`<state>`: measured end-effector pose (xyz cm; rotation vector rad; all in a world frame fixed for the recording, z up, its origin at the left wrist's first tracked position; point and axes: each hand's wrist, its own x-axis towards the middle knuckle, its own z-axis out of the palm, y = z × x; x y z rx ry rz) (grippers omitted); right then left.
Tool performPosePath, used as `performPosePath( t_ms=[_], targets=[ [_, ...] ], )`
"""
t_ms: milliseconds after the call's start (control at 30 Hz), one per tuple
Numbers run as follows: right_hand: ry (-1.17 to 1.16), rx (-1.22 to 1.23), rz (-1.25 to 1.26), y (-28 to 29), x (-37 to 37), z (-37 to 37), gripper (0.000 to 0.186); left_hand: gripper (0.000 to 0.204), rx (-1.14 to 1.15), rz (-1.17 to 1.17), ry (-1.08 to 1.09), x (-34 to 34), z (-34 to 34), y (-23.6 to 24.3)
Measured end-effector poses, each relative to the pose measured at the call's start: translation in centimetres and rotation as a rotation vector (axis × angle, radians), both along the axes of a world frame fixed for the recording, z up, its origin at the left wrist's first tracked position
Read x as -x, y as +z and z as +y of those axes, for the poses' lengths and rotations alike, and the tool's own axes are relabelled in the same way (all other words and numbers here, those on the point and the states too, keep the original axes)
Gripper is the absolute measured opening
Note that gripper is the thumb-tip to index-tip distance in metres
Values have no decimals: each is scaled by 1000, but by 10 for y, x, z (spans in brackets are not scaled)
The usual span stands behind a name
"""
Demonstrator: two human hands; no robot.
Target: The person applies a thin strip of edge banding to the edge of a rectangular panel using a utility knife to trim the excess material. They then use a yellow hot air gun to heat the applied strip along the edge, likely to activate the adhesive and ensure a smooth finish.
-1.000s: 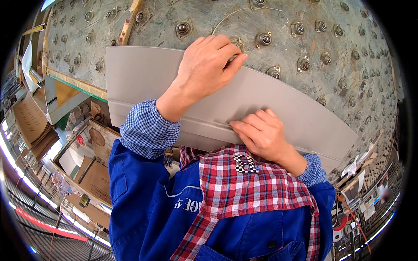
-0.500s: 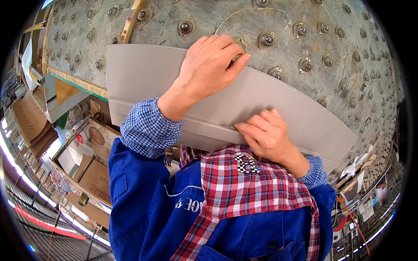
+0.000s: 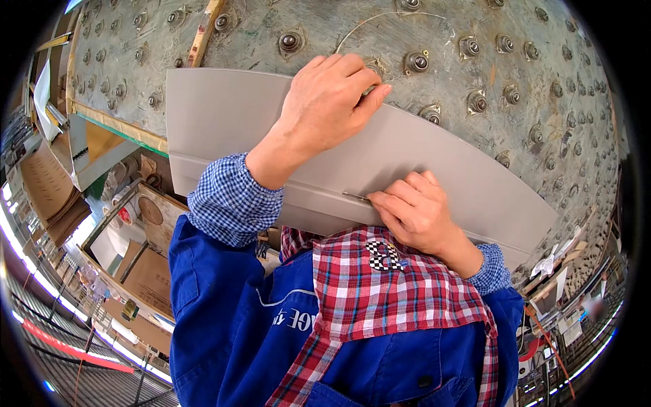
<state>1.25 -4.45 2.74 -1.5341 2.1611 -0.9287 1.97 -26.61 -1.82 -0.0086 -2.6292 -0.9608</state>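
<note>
Brace grey panel point(image 3: 468, 166) mid-frame with half-curled left fingers point(image 3: 356, 80), cannot tell how firmly. Guide thin metal tool point(image 3: 355, 197), pinched in right fingers point(image 3: 390, 202), lightly

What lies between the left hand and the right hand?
In the head view, bare grey panel separates left hand from right hand, which holds a thin metal tool.

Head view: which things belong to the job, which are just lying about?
Likely in the job: grey panel, left hand at its far edge; thin metal tool in right hand; ball-studded table.

Apparently just lying about: pale strand, stacked brown cardboard.
</note>
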Motion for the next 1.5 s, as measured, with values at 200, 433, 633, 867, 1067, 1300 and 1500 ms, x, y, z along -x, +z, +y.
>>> performPosePath(
  t_ms=[200,433,633,867,1067,1300,1500],
  targets=[
    [0,-6,4,1,1,0,20,14,1,-25,-3,-1,-1,0],
    [4,-10,-10,1,1,-3,20,14,-3,-24,2,-1,1,0],
    [4,-22,-15,1,2,-4,18,14,6,-27,4,-1,0,0],
    [-6,-36,-31,3,4,-5,18,14,-2,-34,-3,-1,-1,1],
    [-19,-27,-41,0,3,-12,17,15,0,-41,-1,-1,-1,2],
    [-27,-55,-12,4,5,-18,15,14,12,-28,-5,-1,-1,3],
    [25,-67,21,4,11,-35,16,16,2,-30,0,0,-1,2]
  ],
)
